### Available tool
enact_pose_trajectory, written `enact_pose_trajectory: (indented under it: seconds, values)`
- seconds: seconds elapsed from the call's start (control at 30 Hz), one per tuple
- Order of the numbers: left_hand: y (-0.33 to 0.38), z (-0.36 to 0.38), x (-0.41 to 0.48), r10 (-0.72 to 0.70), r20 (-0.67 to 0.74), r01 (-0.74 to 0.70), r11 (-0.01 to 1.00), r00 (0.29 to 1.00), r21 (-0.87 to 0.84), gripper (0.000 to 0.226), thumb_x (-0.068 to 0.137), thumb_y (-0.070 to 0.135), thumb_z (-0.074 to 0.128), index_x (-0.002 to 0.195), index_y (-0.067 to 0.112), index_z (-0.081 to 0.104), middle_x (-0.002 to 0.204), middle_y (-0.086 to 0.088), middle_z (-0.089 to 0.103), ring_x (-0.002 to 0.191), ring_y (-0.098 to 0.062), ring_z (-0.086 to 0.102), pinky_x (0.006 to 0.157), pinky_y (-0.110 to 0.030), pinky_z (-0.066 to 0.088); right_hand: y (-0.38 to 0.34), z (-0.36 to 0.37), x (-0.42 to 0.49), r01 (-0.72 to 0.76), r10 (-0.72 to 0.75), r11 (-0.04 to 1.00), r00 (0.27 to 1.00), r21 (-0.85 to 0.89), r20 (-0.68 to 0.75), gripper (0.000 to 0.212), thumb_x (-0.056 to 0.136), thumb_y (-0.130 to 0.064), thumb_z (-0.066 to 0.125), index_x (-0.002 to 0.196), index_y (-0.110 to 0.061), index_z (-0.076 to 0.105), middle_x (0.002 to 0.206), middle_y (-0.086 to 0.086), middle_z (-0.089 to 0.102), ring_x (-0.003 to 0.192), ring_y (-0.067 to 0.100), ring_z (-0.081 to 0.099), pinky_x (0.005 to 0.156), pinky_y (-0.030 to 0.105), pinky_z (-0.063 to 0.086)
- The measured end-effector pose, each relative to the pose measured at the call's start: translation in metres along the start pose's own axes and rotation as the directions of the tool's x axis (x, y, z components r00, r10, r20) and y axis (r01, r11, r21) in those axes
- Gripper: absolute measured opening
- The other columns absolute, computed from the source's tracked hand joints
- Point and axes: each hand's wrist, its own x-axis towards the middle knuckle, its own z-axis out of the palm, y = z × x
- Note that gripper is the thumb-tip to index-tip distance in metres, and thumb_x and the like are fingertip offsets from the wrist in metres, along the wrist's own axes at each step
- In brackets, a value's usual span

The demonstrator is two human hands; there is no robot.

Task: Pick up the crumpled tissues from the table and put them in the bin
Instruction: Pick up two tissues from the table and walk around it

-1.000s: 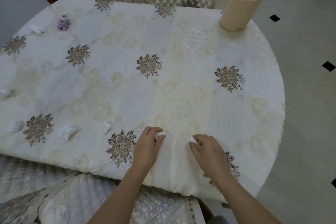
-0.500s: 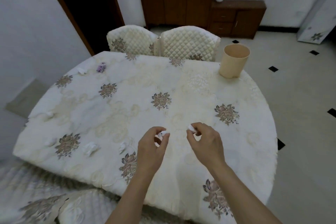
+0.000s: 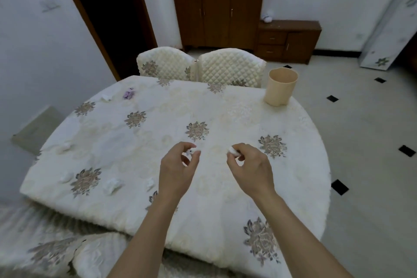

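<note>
My left hand point(image 3: 177, 171) pinches a small white crumpled tissue point(image 3: 190, 151) above the middle of the table point(image 3: 225, 119). My right hand point(image 3: 250, 168) holds another crumpled tissue point(image 3: 232, 151) at its fingertips. Both hands hover over the cloth, a little apart. The beige bin point(image 3: 279, 87) stands open at the table's far right edge. Several more white tissues lie on the left side: one point(image 3: 112, 185) near the front, one point(image 3: 150, 183) beside it, one point(image 3: 66, 176) at the left edge, one point(image 3: 65, 146) further back. A purple crumpled piece point(image 3: 128, 93) lies at the far left.
Two quilted chair backs point(image 3: 200, 66) stand behind the table. A covered chair point(image 3: 67, 253) is at my near left. Brown cabinets point(image 3: 286, 39) line the back wall. Tiled floor point(image 3: 372, 142) opens to the right of the table.
Both hands have lifted off the cloth, each with a tissue pinched, and moved forward over the table. My head has tilted up, bringing the room's far side into view.
</note>
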Motion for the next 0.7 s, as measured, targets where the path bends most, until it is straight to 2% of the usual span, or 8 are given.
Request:
enact_pose_trajectory:
  seconds: [0.2, 0.3, 0.43, 0.53, 0.7]
  values:
    - [0.018, 0.020, -0.006, 0.123, 0.123, -0.110, 0.988, 0.985, -0.109, 0.010, 0.089, 0.028, 0.068, 0.097, 0.022, 0.067, 0.087, 0.017, 0.062, 0.070, -0.009, 0.061, 0.062, -0.019, 0.044, 0.008, -0.037, -0.030, -0.131, 0.115, 0.988, 0.979, -0.085, -0.169, 0.015, 0.089, -0.028, 0.058, 0.075, -0.024, 0.053, 0.073, -0.011, 0.058, 0.071, 0.015, 0.056, 0.061, 0.035, 0.049]
    - [0.028, 0.034, -0.016, 0.206, 0.195, -0.175, 0.971, 0.959, -0.162, 0.011, 0.090, 0.027, 0.068, 0.098, 0.020, 0.067, 0.086, 0.016, 0.062, 0.070, -0.008, 0.061, 0.061, -0.016, 0.043, 0.020, -0.056, -0.056, -0.211, 0.182, 0.971, 0.956, -0.112, -0.230, 0.015, 0.090, -0.028, 0.056, 0.076, -0.023, 0.055, 0.073, -0.011, 0.059, 0.071, 0.014, 0.057, 0.064, 0.037, 0.050]
    - [0.038, 0.055, -0.039, 0.296, 0.314, -0.237, 0.948, 0.902, -0.213, 0.012, 0.091, 0.028, 0.067, 0.099, 0.020, 0.066, 0.087, 0.018, 0.060, 0.070, -0.008, 0.060, 0.062, -0.014, 0.042, 0.037, -0.078, -0.099, -0.335, 0.280, 0.934, 0.903, -0.126, -0.326, 0.012, 0.091, -0.027, 0.058, 0.079, -0.023, 0.060, 0.077, -0.009, 0.063, 0.071, 0.012, 0.059, 0.066, 0.036, 0.051]
    - [0.051, 0.070, -0.054, 0.334, 0.367, -0.253, 0.934, 0.868, -0.252, 0.012, 0.090, 0.028, 0.067, 0.099, 0.020, 0.066, 0.086, 0.015, 0.061, 0.068, -0.007, 0.059, 0.062, -0.019, 0.043, 0.043, -0.093, -0.126, -0.403, 0.323, 0.905, 0.861, -0.138, -0.393, 0.009, 0.089, -0.025, 0.060, 0.080, -0.022, 0.062, 0.077, -0.008, 0.064, 0.070, 0.013, 0.060, 0.065, 0.035, 0.050]
    - [0.075, 0.091, -0.074, 0.381, 0.437, -0.267, 0.916, 0.815, -0.299, 0.012, 0.090, 0.028, 0.067, 0.099, 0.021, 0.066, 0.087, 0.015, 0.061, 0.066, -0.006, 0.059, 0.063, -0.015, 0.041, 0.049, -0.119, -0.155, -0.477, 0.367, 0.868, 0.800, -0.134, -0.475, 0.014, 0.088, -0.021, 0.062, 0.073, -0.022, 0.059, 0.067, -0.012, 0.057, 0.065, 0.011, 0.056, 0.060, 0.030, 0.043]
